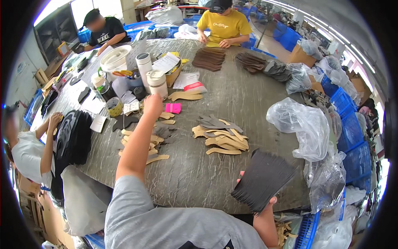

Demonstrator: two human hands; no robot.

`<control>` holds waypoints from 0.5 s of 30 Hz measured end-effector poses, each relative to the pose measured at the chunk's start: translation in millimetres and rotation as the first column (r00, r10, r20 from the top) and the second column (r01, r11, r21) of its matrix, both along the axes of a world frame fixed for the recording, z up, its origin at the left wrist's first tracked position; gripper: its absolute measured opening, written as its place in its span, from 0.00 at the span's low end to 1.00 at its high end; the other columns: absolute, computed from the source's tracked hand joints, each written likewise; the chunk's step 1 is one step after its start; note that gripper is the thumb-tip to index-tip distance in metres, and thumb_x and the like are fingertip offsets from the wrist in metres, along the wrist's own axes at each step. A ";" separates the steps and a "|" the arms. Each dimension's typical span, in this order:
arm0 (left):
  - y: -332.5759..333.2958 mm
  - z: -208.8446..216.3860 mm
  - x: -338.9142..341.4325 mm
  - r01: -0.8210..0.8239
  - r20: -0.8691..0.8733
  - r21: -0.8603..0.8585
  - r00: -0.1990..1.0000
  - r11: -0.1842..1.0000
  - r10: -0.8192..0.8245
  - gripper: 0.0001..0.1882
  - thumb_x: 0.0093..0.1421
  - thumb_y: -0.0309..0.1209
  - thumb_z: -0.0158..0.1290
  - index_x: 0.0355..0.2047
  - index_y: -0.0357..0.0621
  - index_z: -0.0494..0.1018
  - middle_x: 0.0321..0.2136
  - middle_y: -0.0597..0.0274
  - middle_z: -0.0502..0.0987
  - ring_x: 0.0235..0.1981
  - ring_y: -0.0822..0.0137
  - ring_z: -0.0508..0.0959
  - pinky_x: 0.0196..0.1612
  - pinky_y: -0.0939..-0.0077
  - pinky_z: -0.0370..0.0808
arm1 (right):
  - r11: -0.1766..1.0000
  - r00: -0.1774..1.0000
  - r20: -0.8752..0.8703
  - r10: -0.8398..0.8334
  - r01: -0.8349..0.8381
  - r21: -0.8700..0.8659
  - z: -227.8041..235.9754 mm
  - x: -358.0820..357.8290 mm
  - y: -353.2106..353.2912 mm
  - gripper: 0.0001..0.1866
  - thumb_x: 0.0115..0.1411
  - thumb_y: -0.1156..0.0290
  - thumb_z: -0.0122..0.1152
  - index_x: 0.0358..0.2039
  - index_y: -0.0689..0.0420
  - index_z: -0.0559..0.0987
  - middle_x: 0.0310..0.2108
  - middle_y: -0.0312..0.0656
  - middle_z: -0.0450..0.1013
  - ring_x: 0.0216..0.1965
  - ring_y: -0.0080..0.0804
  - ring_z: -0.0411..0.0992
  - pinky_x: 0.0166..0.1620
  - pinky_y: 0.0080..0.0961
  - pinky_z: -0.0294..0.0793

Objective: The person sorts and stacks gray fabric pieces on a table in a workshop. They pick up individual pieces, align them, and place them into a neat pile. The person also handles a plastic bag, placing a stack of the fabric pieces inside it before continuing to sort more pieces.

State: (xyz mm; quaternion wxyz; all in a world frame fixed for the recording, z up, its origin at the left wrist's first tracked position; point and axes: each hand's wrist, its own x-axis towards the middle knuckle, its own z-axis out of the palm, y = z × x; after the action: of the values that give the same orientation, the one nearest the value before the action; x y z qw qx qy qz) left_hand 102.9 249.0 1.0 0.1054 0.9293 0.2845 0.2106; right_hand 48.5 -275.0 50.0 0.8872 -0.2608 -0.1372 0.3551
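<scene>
Near right, the right hand [271, 202] grips the dark stack [264, 179] over the table [186, 178]; uneven pressure could make it fan apart. Farther left, the left hand [154, 103] is at the nearer cup [157, 81], whether closed I cannot tell; a bump could topple it

Far side of the worktable [257, 103]: person in yellow shirt [226, 28], fanned dark-brown strips [208, 59] just in front. Far left: person in black shirt [111, 31]; nearer, white round tub [108, 66], then orange-handled scissors [123, 73]. Left: person in pale shirt [33, 155] beside black stacked pieces [74, 135]. Right: crumpled clear plastic bag [304, 124] on the table, blue crates [359, 162] farther right. Far right: cardboard box [300, 56].
</scene>
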 end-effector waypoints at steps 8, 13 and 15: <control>-230.1 94.9 -55.2 0.736 0.212 -0.617 0.496 0.278 -0.842 0.05 0.61 0.27 0.52 0.34 0.36 0.72 0.22 0.62 0.74 0.24 0.71 0.76 0.30 0.72 0.76 | 0.987 0.989 -0.017 0.149 -0.147 0.062 -7.6 10.5 35.5 0.60 0.37 0.53 0.76 0.66 0.63 0.55 0.61 0.57 0.61 0.59 0.64 0.64 0.59 0.60 0.68; -274.7 89.9 -54.2 0.561 0.360 -0.828 0.560 0.021 -0.746 0.06 0.64 0.26 0.50 0.30 0.39 0.70 0.23 0.65 0.73 0.19 0.78 0.70 0.21 0.81 0.67 | 0.993 0.996 0.011 0.089 -0.090 0.072 0.0 3.9 21.8 0.59 0.37 0.48 0.74 0.65 0.64 0.57 0.59 0.57 0.64 0.59 0.55 0.66 0.60 0.54 0.68; -288.2 80.7 -50.2 0.488 0.392 -0.870 0.596 -0.072 -0.700 0.05 0.65 0.26 0.49 0.30 0.40 0.70 0.23 0.66 0.73 0.17 0.80 0.66 0.19 0.82 0.64 | 0.995 0.999 0.019 0.046 -0.048 0.090 11.3 -4.3 11.9 0.58 0.39 0.44 0.72 0.64 0.66 0.59 0.59 0.56 0.66 0.58 0.49 0.68 0.60 0.45 0.69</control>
State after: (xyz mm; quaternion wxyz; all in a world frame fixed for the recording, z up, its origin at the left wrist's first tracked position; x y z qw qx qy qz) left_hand 52.7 -39.2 81.7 0.6818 0.7100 -0.0841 -0.1551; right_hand 44.3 -263.1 61.3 0.8882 -0.2202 -0.1668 0.3672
